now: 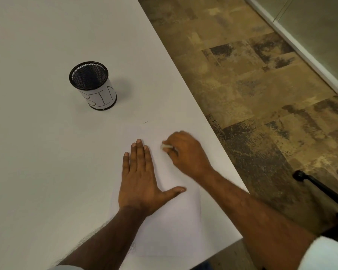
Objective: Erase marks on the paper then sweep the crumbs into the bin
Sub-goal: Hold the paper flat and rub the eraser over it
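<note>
Your left hand [141, 182] lies flat on the paper [176, 221], palm down, its four fingers [139, 152] pressed together and pointing toward 12 o'clock while the thumb sticks out toward 3 o'clock. The paper is a white sheet on the white worktop [47, 152], close to the worktop's right edge, and its outline is faint against the surface; no marks can be made out on it from this view. Your right hand [185, 152] sits at about 2 o'clock from the left hand, just beside its fingertips, curled over with the fingers pinching a small white eraser [166, 146], whose end pokes out toward 9 o'clock and touches the paper. The right hand is slightly blurred. The bin [93, 85], a black mesh cup wrapped in a white label lettered "BIN", stands upright on the worktop at about 11 o'clock from your hands, well apart from the paper. A short dark sliver [145, 122] lies on the worktop between the bin and the paper's far edge; what it is cannot be told. Off the worktop at 3 o'clock is a mottled brown floor [261, 84], with the black base of a chair [320, 188] at the lower right.
</note>
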Demonstrator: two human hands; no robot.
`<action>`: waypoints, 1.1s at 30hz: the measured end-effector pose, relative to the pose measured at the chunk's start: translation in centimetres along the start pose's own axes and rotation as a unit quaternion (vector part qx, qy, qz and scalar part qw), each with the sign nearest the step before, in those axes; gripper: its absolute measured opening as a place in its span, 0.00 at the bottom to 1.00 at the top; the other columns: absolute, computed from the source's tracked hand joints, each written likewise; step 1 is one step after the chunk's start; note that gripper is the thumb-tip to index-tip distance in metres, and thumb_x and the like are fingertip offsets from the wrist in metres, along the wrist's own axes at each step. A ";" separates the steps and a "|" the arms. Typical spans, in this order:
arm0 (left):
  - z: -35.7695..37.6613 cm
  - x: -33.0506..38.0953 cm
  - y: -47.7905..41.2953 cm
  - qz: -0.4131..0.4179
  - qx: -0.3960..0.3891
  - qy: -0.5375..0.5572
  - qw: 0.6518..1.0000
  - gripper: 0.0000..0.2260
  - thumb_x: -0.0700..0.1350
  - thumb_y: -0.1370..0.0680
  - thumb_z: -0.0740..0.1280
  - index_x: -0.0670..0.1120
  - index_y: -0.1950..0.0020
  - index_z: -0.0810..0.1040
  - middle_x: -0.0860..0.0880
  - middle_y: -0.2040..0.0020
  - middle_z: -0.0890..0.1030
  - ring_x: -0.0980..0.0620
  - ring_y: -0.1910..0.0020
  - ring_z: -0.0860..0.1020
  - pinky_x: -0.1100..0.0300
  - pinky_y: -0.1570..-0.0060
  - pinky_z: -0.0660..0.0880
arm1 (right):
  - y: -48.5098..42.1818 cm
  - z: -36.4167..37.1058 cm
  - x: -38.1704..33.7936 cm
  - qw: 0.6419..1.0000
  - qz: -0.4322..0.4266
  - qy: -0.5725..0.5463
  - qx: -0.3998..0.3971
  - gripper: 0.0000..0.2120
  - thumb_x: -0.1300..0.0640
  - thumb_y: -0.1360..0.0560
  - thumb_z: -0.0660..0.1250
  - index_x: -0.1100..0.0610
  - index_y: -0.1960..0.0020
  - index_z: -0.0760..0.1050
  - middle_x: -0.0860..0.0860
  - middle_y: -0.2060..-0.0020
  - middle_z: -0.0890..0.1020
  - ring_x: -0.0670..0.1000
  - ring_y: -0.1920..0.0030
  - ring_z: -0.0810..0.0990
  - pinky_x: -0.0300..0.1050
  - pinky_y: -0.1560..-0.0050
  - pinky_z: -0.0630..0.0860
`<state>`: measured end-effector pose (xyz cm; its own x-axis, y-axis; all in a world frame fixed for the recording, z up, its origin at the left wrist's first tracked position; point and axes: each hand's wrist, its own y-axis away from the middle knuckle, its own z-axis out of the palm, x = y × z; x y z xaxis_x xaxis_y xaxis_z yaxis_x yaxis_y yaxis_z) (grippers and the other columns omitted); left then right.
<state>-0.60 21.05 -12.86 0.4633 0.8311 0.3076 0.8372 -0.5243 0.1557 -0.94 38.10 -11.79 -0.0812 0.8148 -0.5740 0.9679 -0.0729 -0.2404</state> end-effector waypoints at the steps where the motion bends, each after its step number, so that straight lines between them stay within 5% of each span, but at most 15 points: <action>1: -0.1 0.1 0.0 -0.003 0.001 0.000 1.000 0.60 0.84 0.37 0.47 0.42 0.21 0.38 0.42 0.20 0.36 0.46 0.21 0.36 0.45 0.22 0.41 | -1.4 -0.2 0.7 1.000 0.004 0.007 0.017 0.03 0.64 0.28 0.73 0.62 0.55 0.81 0.55 0.60 0.83 0.54 0.59 0.80 0.48 0.53 0.76; 6: 0.0 0.2 -0.1 -0.011 0.005 0.002 1.000 0.60 0.84 0.37 0.46 0.42 0.21 0.37 0.44 0.20 0.36 0.47 0.21 0.35 0.48 0.23 0.38 | -6.0 -0.9 3.4 0.997 0.064 0.006 0.047 0.02 0.62 0.29 0.73 0.60 0.58 0.81 0.52 0.59 0.84 0.51 0.59 0.80 0.51 0.56 0.78; 11: -0.2 0.2 -0.1 -0.008 0.007 -0.002 1.000 0.61 0.84 0.37 0.46 0.42 0.21 0.36 0.43 0.20 0.35 0.47 0.21 0.34 0.47 0.23 0.38 | -2.2 -2.8 1.9 0.989 0.103 -0.078 0.074 0.03 0.59 0.27 0.73 0.59 0.55 0.81 0.49 0.59 0.84 0.44 0.61 0.78 0.37 0.58 0.75; 19: 0.1 0.1 0.0 0.001 0.006 -0.006 1.000 0.60 0.84 0.36 0.48 0.41 0.20 0.40 0.42 0.20 0.38 0.45 0.21 0.38 0.46 0.23 0.40 | 6.4 -2.8 0.0 0.998 0.003 -0.010 -0.058 0.05 0.60 0.28 0.73 0.59 0.52 0.82 0.52 0.59 0.83 0.48 0.56 0.79 0.39 0.51 0.74; 23: -0.1 0.2 0.0 -0.001 0.006 -0.003 1.000 0.60 0.84 0.36 0.48 0.41 0.21 0.37 0.43 0.20 0.36 0.46 0.21 0.36 0.47 0.24 0.39 | 1.9 -2.8 2.2 1.000 0.008 0.017 -0.001 0.04 0.63 0.29 0.74 0.60 0.55 0.81 0.53 0.60 0.83 0.50 0.58 0.78 0.36 0.50 0.69; 29: -0.1 0.3 -0.1 -0.013 0.000 0.001 1.000 0.61 0.85 0.38 0.46 0.42 0.21 0.35 0.44 0.21 0.33 0.48 0.22 0.32 0.46 0.23 0.38 | -3.7 -3.0 4.6 0.998 0.048 0.019 0.044 0.03 0.64 0.29 0.74 0.63 0.57 0.80 0.55 0.60 0.84 0.53 0.60 0.80 0.51 0.58 0.78; 33: -0.3 0.2 -0.1 -0.011 0.000 -0.002 1.000 0.62 0.85 0.38 0.46 0.42 0.21 0.35 0.43 0.21 0.34 0.47 0.22 0.33 0.45 0.23 0.39 | -2.6 -4.3 4.4 0.986 0.121 -0.060 0.094 0.04 0.60 0.29 0.75 0.58 0.55 0.82 0.49 0.61 0.83 0.46 0.63 0.78 0.41 0.61 0.77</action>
<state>-0.64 21.22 -12.57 0.4453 0.8438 0.2994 0.8475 -0.5051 0.1630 -2.77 44.35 -10.36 0.1076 0.6878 -0.7179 0.9027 -0.3702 -0.2194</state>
